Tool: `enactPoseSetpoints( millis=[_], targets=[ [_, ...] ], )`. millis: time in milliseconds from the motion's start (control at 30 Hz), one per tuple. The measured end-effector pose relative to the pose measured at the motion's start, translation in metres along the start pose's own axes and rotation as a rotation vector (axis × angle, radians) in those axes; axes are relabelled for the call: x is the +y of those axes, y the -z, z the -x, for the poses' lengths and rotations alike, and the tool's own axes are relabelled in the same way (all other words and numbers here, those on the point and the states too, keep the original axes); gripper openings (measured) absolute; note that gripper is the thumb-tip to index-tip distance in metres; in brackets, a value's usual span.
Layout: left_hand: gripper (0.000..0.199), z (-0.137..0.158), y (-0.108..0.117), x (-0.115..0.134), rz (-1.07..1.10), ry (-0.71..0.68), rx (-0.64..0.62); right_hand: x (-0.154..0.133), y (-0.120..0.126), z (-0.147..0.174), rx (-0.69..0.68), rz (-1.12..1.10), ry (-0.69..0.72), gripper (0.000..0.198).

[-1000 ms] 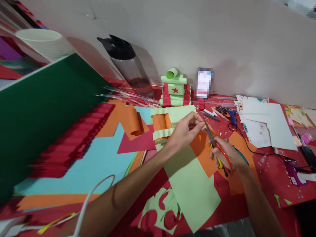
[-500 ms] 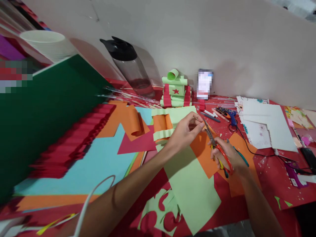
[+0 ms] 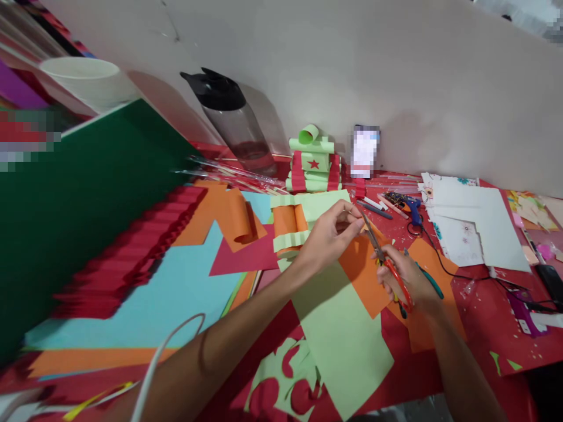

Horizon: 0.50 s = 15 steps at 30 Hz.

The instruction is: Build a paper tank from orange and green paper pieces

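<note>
My right hand (image 3: pixel 404 275) is closed round the red handles of a pair of scissors (image 3: pixel 379 251), whose blades point up and left. The blades meet a small orange piece of paper (image 3: pixel 364 225) pinched in the fingertips of my left hand (image 3: pixel 332 228); much of that piece is hidden. Below both hands lie a sheet of orange paper (image 3: pixel 363 275) and a light green sheet (image 3: pixel 347 334). Left of my left hand is an orange paper roll with green pleated bands (image 3: pixel 288 220). Pliers with teal handles (image 3: pixel 428 280) lie under my right hand.
Against the wall stand a green paper model with a red star (image 3: pixel 313 164), a phone (image 3: pixel 365 151) and a dark-lidded bottle (image 3: pixel 237 129). A blue glue gun (image 3: pixel 411 206) with its cord and white card (image 3: pixel 479 223) lie to the right. A green board (image 3: pixel 88 193) leans at left.
The scissors' handles have drawn slightly closer together as the fingers of my right hand close. My left hand stays almost still.
</note>
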State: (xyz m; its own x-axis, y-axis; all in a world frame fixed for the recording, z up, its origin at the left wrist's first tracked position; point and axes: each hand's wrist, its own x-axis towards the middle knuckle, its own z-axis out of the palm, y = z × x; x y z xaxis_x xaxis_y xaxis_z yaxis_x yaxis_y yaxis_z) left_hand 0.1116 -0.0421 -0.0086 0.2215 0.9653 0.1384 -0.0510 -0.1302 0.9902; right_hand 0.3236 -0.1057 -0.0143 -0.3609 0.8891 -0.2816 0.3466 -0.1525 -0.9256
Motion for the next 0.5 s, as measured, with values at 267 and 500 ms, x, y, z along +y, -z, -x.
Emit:
enactPoseSetpoints(
  millis=[267,500],
  targets=[
    [0.023,0.0,-0.001,0.0012,0.029,0.003,0.0,-0.0046,-0.0027,-0.0007,0.011,-0.059,-0.041,0.034],
    [0.028,-0.0007,-0.0005,0.0033,0.057,0.02,0.01,-0.0034,-0.0018,-0.0004,0.004,-0.033,-0.023,0.036]
  ],
)
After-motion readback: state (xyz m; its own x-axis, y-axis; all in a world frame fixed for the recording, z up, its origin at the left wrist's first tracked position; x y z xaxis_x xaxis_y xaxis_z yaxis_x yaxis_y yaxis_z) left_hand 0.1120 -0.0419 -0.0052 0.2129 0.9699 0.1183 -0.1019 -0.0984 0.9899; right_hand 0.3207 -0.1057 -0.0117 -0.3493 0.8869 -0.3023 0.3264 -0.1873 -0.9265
